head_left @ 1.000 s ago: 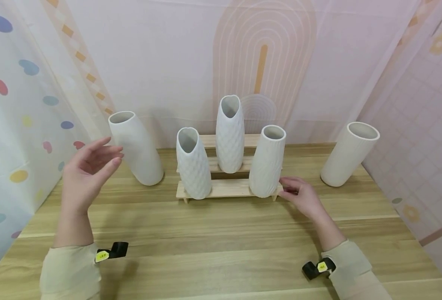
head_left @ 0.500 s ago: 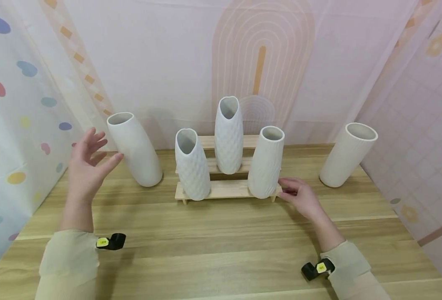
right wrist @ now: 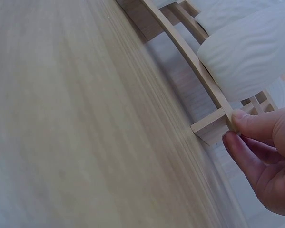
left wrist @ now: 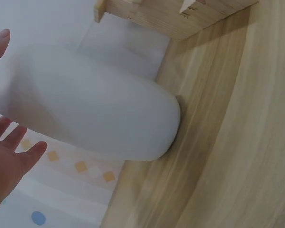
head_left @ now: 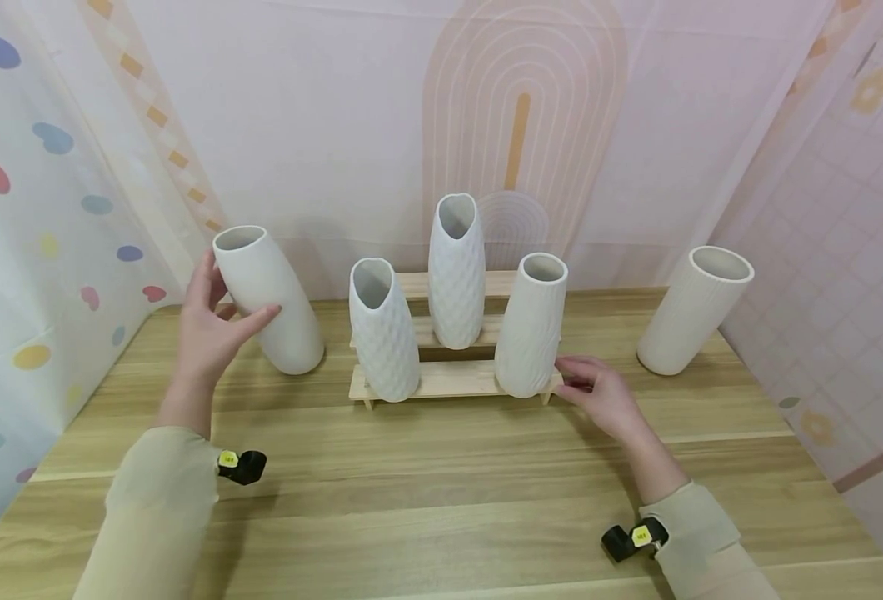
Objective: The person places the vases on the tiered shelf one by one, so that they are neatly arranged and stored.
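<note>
My left hand (head_left: 212, 333) is around the upper part of a smooth white vase (head_left: 291, 321) at the left, thumb in front and fingers behind. In the left wrist view the fingers (left wrist: 32, 153) are spread beside the vase (left wrist: 109, 109); firm contact cannot be told. The vase stands on the table. With thumb and forefinger my right hand (head_left: 602, 398) pinches the right end of the lowest step of a wooden tiered stand (head_left: 456, 379), as the right wrist view shows at the step (right wrist: 190, 54). A ribbed white vase (head_left: 533, 333) stands on that step beside the hand.
A textured white vase (head_left: 389, 350) stands on the lowest step's left end, another (head_left: 458, 283) on the middle step. A ribbed white cylinder vase (head_left: 689, 317) stands on the table (head_left: 426, 500) at the right. Patterned curtains (head_left: 321, 100) surround the back and sides.
My left hand has moved right, from beside the left vase to around its upper part. My right hand stays at the stand's end, and the vases have not moved.
</note>
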`<state>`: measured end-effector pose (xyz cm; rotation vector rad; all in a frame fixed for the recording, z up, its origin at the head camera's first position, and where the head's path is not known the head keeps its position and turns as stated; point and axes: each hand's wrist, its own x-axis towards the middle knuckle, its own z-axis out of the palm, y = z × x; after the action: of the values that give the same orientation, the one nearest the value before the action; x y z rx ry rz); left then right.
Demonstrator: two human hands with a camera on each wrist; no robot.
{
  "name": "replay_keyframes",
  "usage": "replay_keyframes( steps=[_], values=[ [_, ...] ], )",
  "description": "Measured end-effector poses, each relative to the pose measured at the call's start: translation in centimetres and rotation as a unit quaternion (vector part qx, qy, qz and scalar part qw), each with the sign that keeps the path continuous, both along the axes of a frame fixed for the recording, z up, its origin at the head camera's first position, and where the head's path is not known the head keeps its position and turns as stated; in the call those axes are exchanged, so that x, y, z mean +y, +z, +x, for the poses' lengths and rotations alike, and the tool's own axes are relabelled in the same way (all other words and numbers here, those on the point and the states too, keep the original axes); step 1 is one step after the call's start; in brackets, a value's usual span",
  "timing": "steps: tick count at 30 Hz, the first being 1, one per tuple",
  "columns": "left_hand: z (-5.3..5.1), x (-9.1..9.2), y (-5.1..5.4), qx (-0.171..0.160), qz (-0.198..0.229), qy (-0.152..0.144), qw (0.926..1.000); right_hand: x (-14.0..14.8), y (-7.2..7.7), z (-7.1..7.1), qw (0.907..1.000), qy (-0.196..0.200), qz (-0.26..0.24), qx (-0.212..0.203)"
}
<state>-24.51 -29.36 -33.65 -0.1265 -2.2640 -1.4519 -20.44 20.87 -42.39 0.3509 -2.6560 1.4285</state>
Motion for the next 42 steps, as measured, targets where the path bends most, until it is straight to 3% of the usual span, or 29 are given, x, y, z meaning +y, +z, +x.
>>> replay_keyframes(
  steps=[7,14,24,31,37,42],
  values=[
    [0.0,0.8,-0.6,0.011,0.028,-0.002,0.9995,-0.1,0.2,0.1,1.0000,0.008,0.002,0.002],
    [0.3,1.9,-0.2,0.043,0.035,0.012,0.9984,-0.2,0.3,0.2,0.9999,0.012,0.000,-0.001],
    [-0.9,1.4,-1.4,0.046,0.058,0.050,0.9960,-0.2,0.3,0.2,0.9999,0.011,-0.004,-0.003],
    [0.8,3.2,0.2,0.063,0.058,0.049,0.9951,0.0,0.2,0.2,0.9999,0.009,0.001,-0.007],
    [-0.1,2.7,0.4,0.072,0.066,0.046,0.9942,0.0,0.1,0.1,1.0000,0.004,0.007,-0.003],
    [-0.5,3.2,2.4,0.091,0.083,0.020,0.9922,0.0,0.2,0.2,0.9999,0.004,0.012,-0.004]
  ],
)
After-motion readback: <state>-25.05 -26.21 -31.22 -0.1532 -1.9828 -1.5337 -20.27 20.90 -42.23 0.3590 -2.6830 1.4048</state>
